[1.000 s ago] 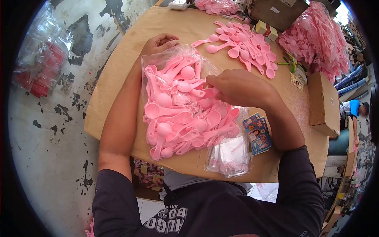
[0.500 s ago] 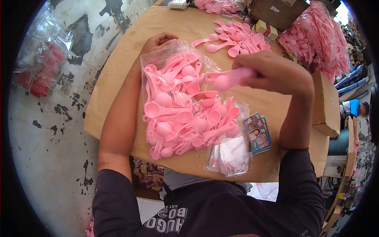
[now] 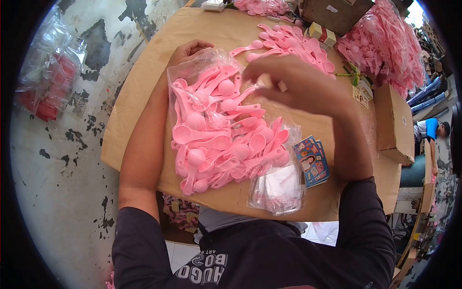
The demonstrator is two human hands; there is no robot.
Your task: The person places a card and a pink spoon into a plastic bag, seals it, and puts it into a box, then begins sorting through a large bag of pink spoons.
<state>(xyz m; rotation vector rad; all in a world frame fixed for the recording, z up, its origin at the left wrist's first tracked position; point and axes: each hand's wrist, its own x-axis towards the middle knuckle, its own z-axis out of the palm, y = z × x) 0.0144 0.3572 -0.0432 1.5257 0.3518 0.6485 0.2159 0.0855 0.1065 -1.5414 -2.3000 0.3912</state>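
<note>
A clear plastic bag (image 3: 175, 79) full of pink measuring spoons (image 3: 211, 144) lies in front of me on the table. My left hand (image 3: 190, 52) is at the bag's far left corner, its fingers curled at the plastic edge and partly hidden behind it. Over the bag's far right side hovers my right hand (image 3: 296, 84), blurred, with thumb and fingers apart and no spoon visible in it. Just beneath its fingertips, several spoons poke out at the bag's mouth. Beyond the right hand sits a pile of loose pink spoons (image 3: 293, 41).
Flat clear bags (image 3: 279, 190) and printed cards (image 3: 312, 161) lie at the near right of the brown table (image 3: 144, 72). A large bag of pink spoons (image 3: 385, 45), a cardboard box (image 3: 393, 125) and a small yellow box (image 3: 321, 33) stand on the right. Another person (image 3: 428, 129) is at far right.
My right hand held a pink spoon and has moved left to the bag; the spoon no longer shows in it. My left hand stays at the bag's corner.
</note>
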